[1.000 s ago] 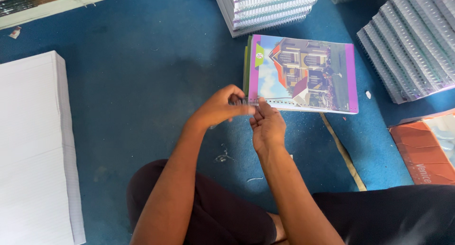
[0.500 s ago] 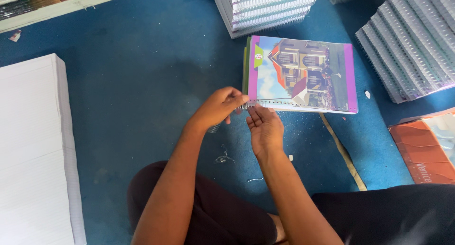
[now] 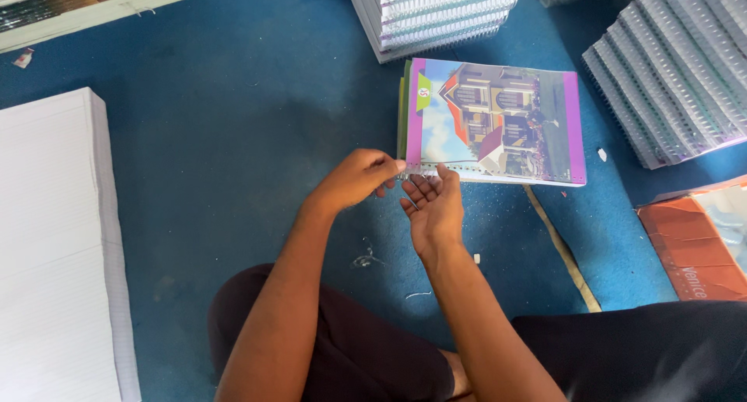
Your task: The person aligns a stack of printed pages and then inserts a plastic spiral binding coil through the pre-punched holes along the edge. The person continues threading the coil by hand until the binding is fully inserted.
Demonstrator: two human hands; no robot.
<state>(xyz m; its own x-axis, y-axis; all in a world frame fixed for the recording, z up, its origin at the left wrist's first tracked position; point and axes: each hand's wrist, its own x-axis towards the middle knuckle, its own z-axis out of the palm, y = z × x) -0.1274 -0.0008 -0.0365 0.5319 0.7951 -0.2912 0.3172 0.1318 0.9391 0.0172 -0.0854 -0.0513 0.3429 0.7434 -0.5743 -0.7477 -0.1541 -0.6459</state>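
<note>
You are sitting on a blue floor (image 3: 218, 137) that fills most of the view. At your far left lies a broad stack of white paper sheets (image 3: 54, 246). To the upper right, rows of spiral-bound notebooks (image 3: 677, 67) lean in a fanned pile, and another squared stack of bound notebooks (image 3: 436, 13) stands at the top centre. An orange-red packet (image 3: 689, 246) lies at the right edge.

Straight ahead of you lies the notebook (image 3: 494, 122) you are working on — purple-bordered cover with a picture of a house, flat on the floor, its punched edge toward you. Along that near edge runs a thin wire spiral (image 3: 436, 168).

Your left hand (image 3: 358, 180) is curled, fingertips pinching the left end of the spiral at the notebook's corner. Your right hand (image 3: 432, 203) sits just beside it, palm up and fingers loosely bent, their tips touching the spiral — whether they grip it, you cannot tell.
</note>
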